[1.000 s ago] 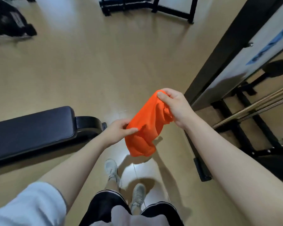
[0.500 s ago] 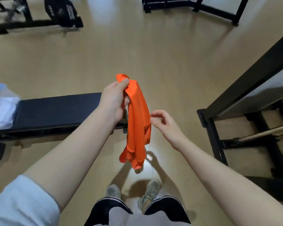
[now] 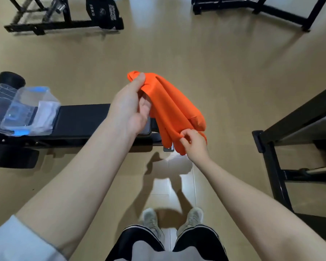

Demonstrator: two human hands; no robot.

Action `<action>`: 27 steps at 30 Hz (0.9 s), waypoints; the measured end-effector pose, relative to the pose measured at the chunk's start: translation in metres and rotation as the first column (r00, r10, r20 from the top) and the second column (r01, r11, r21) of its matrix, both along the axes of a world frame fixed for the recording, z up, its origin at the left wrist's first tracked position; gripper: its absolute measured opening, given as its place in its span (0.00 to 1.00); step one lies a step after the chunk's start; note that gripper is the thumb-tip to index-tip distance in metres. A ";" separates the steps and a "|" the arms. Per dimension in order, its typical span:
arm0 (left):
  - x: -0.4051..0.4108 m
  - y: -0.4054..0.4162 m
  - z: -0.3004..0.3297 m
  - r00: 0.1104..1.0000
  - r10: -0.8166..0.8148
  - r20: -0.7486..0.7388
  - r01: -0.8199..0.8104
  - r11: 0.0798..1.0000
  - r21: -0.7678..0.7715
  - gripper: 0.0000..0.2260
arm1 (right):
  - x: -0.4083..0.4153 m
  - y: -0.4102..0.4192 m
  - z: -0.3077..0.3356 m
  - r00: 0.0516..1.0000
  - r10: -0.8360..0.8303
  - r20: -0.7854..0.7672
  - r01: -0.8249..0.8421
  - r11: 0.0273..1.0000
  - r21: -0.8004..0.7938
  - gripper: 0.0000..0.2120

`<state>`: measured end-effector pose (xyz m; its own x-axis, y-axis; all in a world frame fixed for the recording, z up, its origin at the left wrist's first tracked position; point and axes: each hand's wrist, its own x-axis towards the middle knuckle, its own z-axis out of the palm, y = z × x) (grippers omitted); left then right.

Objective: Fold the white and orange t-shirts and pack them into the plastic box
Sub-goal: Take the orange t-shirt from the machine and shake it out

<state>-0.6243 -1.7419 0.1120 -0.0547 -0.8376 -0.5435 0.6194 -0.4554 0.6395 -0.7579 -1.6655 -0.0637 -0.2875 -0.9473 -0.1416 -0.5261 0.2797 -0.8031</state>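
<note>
Your fingers grip at both ends: your left hand [image 3: 132, 108] bunches the top of the soft orange fabric t-shirt [image 3: 174, 108], your right hand [image 3: 195, 143] pinches its lower hem. It hangs in the air in loose folds over the long black padded gym bench [image 3: 83, 122]. Expect it to be light, limp and a bit slippery, so take it by seams or corners. Left on the bench sits the clear plastic box with blue clips [image 3: 24, 112], something white inside.
</note>
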 end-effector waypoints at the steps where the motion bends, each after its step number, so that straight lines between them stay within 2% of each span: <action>1: 0.007 -0.003 -0.003 1.000 0.017 -0.009 -0.017 1.000 -0.005 0.03 | 0.004 -0.003 0.002 0.998 -0.035 0.052 0.034 0.999 0.005 0.06; 3: 0.023 -0.010 -0.014 0.997 0.073 0.005 -0.073 0.997 -0.013 0.05 | 0.012 -0.006 0.005 0.983 -0.121 0.137 0.118 0.993 0.025 0.12; 4: 0.033 -0.013 -0.024 0.994 0.091 0.059 -0.091 0.996 -0.015 0.05 | 0.015 -0.006 0.008 0.976 -0.148 0.161 0.144 0.989 0.038 0.13; 6: 0.053 -0.017 -0.050 0.950 0.030 0.311 -0.030 1.000 -0.005 0.06 | 0.023 -0.006 0.016 0.959 -0.178 0.222 0.169 0.984 0.058 0.13; 8: 0.067 -0.015 -0.078 0.836 -0.153 0.526 0.153 0.987 0.044 0.18 | 0.033 -0.009 0.028 0.922 -0.204 0.329 0.190 0.979 0.074 0.11; 10: 0.076 -0.001 -0.100 0.700 -0.323 0.637 0.325 0.938 0.118 0.28 | 0.044 -0.017 0.040 0.873 -0.229 0.430 0.201 0.973 0.111 0.09; 11: 0.079 0.008 -0.108 0.648 -0.364 0.669 0.393 0.912 0.116 0.27 | 0.050 -0.022 0.045 0.845 -0.236 0.480 0.198 0.972 0.128 0.10; 14: 0.088 0.035 -0.128 0.528 -0.467 0.709 0.609 0.790 0.067 0.12 | 0.069 -0.034 0.050 0.748 -0.262 0.610 0.197 0.965 0.173 0.12; 16: 0.096 0.047 -0.136 0.515 -0.537 0.668 0.691 0.721 0.047 0.12 | 0.081 -0.038 0.049 0.687 -0.286 0.668 0.198 0.958 0.206 0.15; 18: 0.104 0.053 -0.143 0.490 -0.545 0.680 0.736 0.677 0.012 0.18 | 0.090 -0.039 0.051 0.629 -0.284 0.724 0.177 0.959 0.223 0.17; 21: 0.107 0.055 -0.142 0.518 -0.478 0.710 0.707 0.706 -0.040 0.16 | 0.097 -0.041 0.059 0.602 -0.283 0.747 0.144 0.958 0.247 0.15; 24: 0.106 0.048 -0.134 0.553 -0.370 0.746 0.658 0.743 -0.119 0.02 | 0.098 -0.043 0.066 0.556 -0.284 0.781 0.149 0.959 0.243 0.13; 27: 0.109 0.038 -0.120 0.631 -0.326 0.704 0.589 0.792 -0.162 0.07 | 0.090 -0.048 0.071 0.523 -0.363 0.771 0.258 0.930 0.263 0.10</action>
